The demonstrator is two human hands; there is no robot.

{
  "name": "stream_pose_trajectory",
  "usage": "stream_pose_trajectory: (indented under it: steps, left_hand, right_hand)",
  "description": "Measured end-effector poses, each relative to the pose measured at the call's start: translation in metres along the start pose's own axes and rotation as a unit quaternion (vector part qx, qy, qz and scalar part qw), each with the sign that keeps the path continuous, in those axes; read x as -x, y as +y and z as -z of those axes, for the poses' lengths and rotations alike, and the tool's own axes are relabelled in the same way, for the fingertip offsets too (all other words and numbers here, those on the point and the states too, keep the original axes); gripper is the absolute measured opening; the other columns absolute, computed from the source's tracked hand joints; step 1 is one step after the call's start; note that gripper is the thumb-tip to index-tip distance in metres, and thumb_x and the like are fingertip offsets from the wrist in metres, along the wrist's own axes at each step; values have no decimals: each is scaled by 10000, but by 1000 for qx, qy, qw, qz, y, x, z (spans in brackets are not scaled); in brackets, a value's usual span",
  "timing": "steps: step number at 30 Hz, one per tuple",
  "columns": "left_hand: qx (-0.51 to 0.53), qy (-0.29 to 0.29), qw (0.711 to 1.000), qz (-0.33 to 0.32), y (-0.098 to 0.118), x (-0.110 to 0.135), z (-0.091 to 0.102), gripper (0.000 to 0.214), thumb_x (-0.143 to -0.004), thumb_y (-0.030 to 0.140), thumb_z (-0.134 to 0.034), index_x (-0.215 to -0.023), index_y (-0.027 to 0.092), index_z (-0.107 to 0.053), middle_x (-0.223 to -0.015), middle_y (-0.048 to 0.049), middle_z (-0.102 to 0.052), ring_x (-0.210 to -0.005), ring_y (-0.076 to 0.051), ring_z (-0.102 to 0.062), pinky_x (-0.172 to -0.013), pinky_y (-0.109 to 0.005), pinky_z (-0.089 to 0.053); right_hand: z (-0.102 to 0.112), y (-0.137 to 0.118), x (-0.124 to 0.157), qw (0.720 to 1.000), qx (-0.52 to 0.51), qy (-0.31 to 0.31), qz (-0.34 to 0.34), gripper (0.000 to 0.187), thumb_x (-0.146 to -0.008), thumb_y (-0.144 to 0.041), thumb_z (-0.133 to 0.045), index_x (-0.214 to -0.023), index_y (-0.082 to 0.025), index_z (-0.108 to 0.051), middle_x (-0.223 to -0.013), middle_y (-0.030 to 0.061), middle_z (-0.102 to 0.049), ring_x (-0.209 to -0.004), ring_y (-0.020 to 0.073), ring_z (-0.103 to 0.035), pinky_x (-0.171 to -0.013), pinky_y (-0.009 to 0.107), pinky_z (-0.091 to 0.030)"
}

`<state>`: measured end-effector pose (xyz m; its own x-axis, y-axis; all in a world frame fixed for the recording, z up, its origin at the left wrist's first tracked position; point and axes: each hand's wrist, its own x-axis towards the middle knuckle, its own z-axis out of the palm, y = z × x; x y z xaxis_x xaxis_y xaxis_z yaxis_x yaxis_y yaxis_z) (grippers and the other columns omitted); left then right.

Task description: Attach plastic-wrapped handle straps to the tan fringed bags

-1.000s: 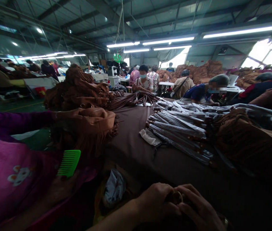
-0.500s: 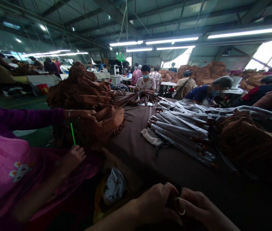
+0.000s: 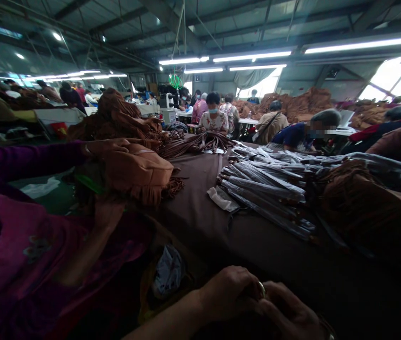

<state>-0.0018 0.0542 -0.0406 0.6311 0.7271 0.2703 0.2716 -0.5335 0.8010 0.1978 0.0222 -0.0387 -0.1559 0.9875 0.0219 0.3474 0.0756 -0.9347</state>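
left hand [image 3: 226, 292], right hand [image 3: 289, 308] (ring [image 3: 263, 289] between)

Single view, head-worn. Lens by the near edge of the desk [image 3: 200, 184], above its surface, facing forward and down across it to the far edge and hall beyond. Left hand [image 3: 230, 292] and right hand [image 3: 288, 309] close to lens; tube lights [image 3: 252, 56] high, well off.

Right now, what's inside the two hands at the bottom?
A shiny ring shows between the left hand and right hand. Anything else inside is covered or too dark to see.
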Motion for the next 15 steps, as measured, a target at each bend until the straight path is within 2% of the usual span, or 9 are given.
stream_pose_trajectory:
  steps: [3, 6, 11, 15]
  left_hand:
    - [-10, 0, 1000, -5, -1, 0, 1, 325, -889, 457, -590, -1026, 163, -615, -948, -61, -669, -889, -174, -605, -863, -269, -429]
    - [-23, -11, 1000, -1, -1, 1, 1, 315, -888, 440, -597, -1026, 157, -618, -955, -66, -672, -891, -179, -614, -856, -267, -429]
    - [-1, -11, 1000, -11, 0, 3, 3, 384, -899, 487, -564, -1064, 145, -625, -995, -87, -684, -931, -191, -626, -857, -270, -437]
    - [9, -19, 1000, -10, 2, 3, 5, 365, -895, 473, -579, -1065, 155, -635, -999, -76, -694, -933, -186, -637, -846, -265, -447]
  right_hand:
    - [6, -5, -4, 999, 33, -27, 34, 355, -791, -463, -700, -1079, -256, -709, -900, 21, -676, -839, 204, -661, -738, 225, -557]
    - [8, -14, -6, 993, 64, -70, 69, 313, -855, -428, -635, -1123, -276, -691, -1002, 31, -667, -922, 201, -653, -797, 231, -551]
    - [6, -14, -2, 984, 120, -60, 118, 272, -899, -438, -584, -1098, -295, -702, -989, 36, -669, -884, 193, -667, -764, 231, -562]
    - [7, -7, -1, 977, 149, -26, 149, 276, -880, -457, -617, -1099, -316, -709, -994, 31, -681, -886, 203, -673, -755, 249, -576]
